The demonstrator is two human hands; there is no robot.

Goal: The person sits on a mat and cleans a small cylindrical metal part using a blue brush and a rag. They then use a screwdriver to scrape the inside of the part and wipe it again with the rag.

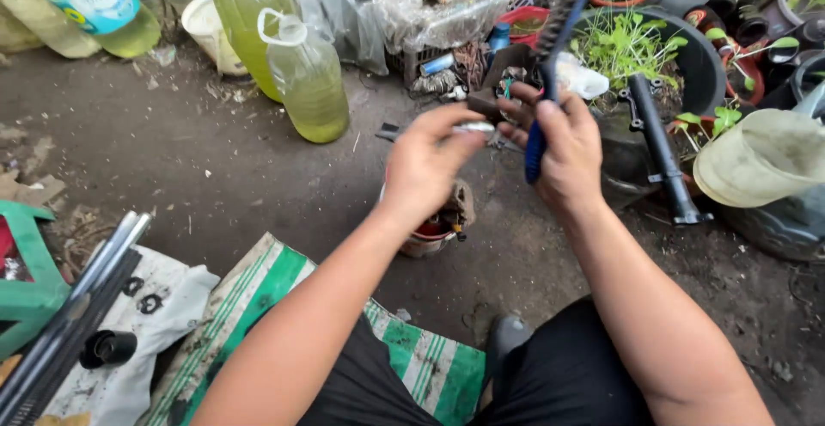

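Two hands raised — left hand fingers grasping small silver part, right hand clenched on blue-handled tool, yellow-green bottles behind.

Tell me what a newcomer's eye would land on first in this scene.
At centre, the right hand grips a long tool with a blue handle, while the left hand pinches a small silvery part beside it. Upper left, plastic bottles of yellowish liquid stand on the dirt ground. A black pot of green seedlings sits upper right.
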